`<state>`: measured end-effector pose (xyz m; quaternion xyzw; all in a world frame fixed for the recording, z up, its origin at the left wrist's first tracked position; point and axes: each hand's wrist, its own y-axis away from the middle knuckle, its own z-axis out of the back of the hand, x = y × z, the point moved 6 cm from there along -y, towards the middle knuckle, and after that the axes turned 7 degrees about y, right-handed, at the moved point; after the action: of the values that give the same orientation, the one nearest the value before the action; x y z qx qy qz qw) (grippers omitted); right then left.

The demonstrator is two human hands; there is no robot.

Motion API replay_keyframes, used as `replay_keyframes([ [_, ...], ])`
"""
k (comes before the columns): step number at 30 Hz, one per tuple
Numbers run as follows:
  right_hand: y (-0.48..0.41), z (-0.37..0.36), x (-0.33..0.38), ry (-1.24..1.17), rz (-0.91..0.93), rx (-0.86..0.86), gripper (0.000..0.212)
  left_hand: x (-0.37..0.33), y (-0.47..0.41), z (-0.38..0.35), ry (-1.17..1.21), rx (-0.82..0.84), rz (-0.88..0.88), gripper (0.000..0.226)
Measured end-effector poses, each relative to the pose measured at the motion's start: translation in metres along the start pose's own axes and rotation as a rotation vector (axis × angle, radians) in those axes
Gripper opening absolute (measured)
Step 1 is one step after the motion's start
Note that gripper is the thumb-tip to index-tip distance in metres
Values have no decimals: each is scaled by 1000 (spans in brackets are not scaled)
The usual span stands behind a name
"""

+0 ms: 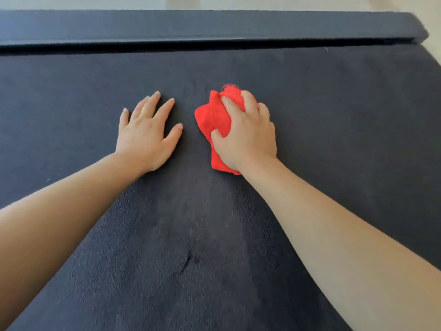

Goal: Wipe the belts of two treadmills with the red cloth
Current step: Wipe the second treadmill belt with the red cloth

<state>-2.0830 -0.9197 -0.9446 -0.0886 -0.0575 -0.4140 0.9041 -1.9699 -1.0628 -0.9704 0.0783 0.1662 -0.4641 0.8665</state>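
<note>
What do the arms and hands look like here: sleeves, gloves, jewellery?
Two bare hands, no gloves: left hand and right hand. No rings, watch or wristband shows. The left forearm and right forearm are uncovered to the frame edge; no sleeve in view. Nails look short, unpainted.

An indoor exercise space, seen from close above a treadmill: the dark, finely textured running belt fills nearly the whole view. It is bordered at the far side by a smooth dark side rail, with a narrow gap along it. Beyond the rail lies a strip of pale, plain floor, evenly lit. Whether this is a gym or a room in a home cannot be told.
</note>
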Motion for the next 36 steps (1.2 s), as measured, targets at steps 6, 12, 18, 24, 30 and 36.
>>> replay_keyframes([
  [6, -57, -8, 6, -17, 45, -7, 62, -1, -1, 4, 20, -73, 5, 62],
  [12, -118, -15, 15, -40, 69, 14, 62, -1, -3, 3, 11, -76, 27, 62],
  [18, -142, -17, 21, -67, 72, -1, 60, 0, -4, 3, -4, -59, 34, 61],
  [24, -131, -13, 20, -32, 65, -26, 59, 2, -5, 1, -6, -92, 1, 59],
  [30, -68, -8, 19, -9, 27, -35, 59, 2, -5, 0, 13, -86, -12, 56],
  [36, 32, 1, 31, 11, 38, -12, 60, 8, 49, 6, 28, 22, -108, 53],
])
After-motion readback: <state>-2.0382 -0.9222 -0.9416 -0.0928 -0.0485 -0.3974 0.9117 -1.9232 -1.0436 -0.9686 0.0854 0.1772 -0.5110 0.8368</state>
